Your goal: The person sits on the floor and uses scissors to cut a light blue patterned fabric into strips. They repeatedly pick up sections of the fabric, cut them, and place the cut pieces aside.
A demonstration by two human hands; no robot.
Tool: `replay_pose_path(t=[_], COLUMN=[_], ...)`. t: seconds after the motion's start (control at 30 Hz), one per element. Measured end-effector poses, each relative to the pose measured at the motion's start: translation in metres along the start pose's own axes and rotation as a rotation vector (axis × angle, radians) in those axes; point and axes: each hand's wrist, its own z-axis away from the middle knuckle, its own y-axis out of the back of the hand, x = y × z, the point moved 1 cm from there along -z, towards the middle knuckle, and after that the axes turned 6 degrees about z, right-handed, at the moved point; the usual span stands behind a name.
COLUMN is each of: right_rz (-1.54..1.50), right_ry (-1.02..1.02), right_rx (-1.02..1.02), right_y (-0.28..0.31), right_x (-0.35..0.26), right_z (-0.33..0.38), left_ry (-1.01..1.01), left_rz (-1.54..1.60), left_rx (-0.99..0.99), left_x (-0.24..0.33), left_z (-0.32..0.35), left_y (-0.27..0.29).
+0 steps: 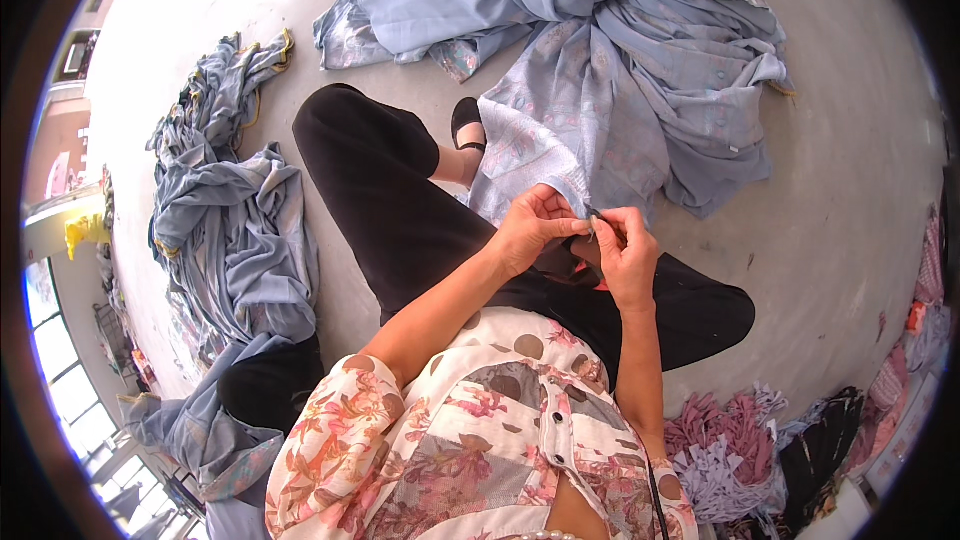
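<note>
A pale blue patterned cloth [570, 110] spreads from a big heap toward my lap, its near corner drawn up to my fingers. My left hand [535, 230] is closed in a pinch on that corner. Right beside it, my right hand [625, 252] is closed, thumb against fingers, around a small dark thing [594, 213] at the cloth's edge. Its kind is too small to tell. Both hands almost touch, just above my crossed legs in black trousers [375, 175].
More blue fabric [440, 0] is heaped on the grey floor [810, 230] ahead. A long pile of blue cloth [250, 250] lies to my left. Pink and lilac fabric strips [725, 440] and a black cloth bundle [820, 450] sit at the lower right.
</note>
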Motion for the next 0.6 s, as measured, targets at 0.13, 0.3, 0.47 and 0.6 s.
replay_pose_path(t=[0.13, 0.3, 0.47, 0.6], right_rz=[-0.197, -0.118, 0.019, -0.042], right_ry=[-0.059, -0.083, 0.049, -0.054], right_rx=[0.221, 0.082, 0.079, 0.097], right_y=[0.0035, 0.0077, 0.0017, 0.0058], right_x=[-0.0047, -0.0054, -0.0019, -0.0105], right_z=[-0.0019, 0.0039, -0.0025, -0.0034], left_ry=[-0.011, -0.057, -0.071, -0.061], left_rz=[-0.002, -0.035, -0.099, -0.146], left_rx=[-0.026, 0.009, -0.034, -0.039], left_x=[-0.0022, -0.0025, -0.0081, -0.0073], left_z=[0.0002, -0.0007, -0.0023, 0.0015], left_y=[0.0023, -0.0007, -0.0013, -0.0036])
